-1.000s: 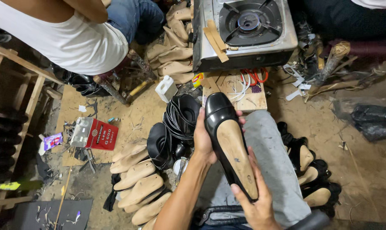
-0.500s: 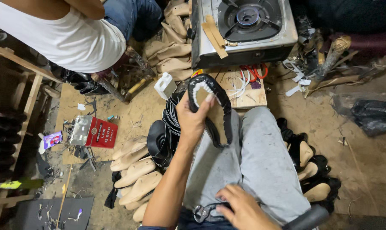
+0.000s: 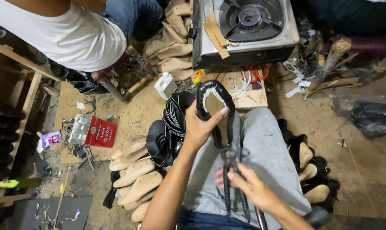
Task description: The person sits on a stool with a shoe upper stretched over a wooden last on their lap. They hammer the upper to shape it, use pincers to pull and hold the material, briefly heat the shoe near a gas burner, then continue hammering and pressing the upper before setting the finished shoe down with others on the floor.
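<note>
My left hand (image 3: pixel 200 128) grips a black shoe (image 3: pixel 213 90) pulled over a last, sole side up, its toe pointing away from me. The black upper is folded around the pale bottom of the last. My right hand (image 3: pixel 251 187) holds dark metal pliers (image 3: pixel 230 164) by the handles, with the jaws at the heel end of the shoe. Both hands are over my lap, which is covered by grey trousers (image 3: pixel 265 140).
A gas stove (image 3: pixel 244 25) stands ahead on a wooden board. Pale wooden lasts (image 3: pixel 133 174) and a pile of black uppers (image 3: pixel 169 127) lie at left. Finished black shoes (image 3: pixel 308 170) sit at right. A red tin (image 3: pixel 100 132), a white bottle (image 3: pixel 165 85) and a person in a white shirt (image 3: pixel 73 34) are at upper left.
My left hand has turned the shoe and lifted it away from me. My right hand left the shoe's heel, dropped to my lap and now holds pliers at the shoe.
</note>
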`<action>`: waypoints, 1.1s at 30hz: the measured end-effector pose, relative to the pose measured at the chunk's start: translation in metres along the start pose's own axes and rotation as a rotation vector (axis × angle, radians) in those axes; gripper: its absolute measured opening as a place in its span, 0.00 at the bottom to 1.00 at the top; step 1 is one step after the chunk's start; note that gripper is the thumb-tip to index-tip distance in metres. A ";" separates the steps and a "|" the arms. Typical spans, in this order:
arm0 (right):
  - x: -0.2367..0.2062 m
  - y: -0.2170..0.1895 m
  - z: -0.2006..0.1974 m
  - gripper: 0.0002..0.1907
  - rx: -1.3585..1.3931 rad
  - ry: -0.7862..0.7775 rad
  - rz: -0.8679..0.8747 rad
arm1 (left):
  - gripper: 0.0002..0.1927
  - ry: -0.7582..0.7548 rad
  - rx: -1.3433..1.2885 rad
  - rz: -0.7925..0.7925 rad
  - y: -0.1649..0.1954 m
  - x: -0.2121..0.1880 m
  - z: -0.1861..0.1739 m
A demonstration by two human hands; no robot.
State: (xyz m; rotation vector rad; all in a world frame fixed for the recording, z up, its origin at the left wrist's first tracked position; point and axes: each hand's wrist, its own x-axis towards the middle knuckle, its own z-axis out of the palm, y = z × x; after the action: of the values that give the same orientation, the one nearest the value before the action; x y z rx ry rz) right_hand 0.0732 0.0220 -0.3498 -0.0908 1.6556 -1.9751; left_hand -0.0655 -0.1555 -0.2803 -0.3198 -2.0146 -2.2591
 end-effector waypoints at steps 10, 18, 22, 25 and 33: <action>0.000 -0.079 -0.006 0.16 0.642 -0.215 0.097 | 0.23 -0.060 -0.051 0.034 -0.002 -0.012 -0.001; 0.027 -0.059 -0.005 0.11 0.852 -0.327 0.040 | 0.24 -0.054 -0.076 0.031 -0.024 -0.004 -0.016; 0.046 -0.033 0.011 0.08 -0.610 0.287 -0.491 | 0.20 0.158 -0.090 -0.037 -0.033 0.008 -0.024; 0.049 -0.032 0.010 0.09 -0.781 0.380 -0.308 | 0.18 0.404 -0.152 -0.206 -0.024 0.021 -0.041; 0.171 -0.095 -0.142 0.15 -1.133 0.459 -0.161 | 0.27 -0.338 0.650 0.202 0.012 -0.010 -0.004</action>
State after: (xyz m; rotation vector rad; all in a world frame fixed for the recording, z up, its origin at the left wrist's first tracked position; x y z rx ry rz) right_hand -0.1617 0.0796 -0.3461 -0.1960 2.9507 -0.9332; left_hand -0.0531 -0.1620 -0.2709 -0.8236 -2.5905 -1.3970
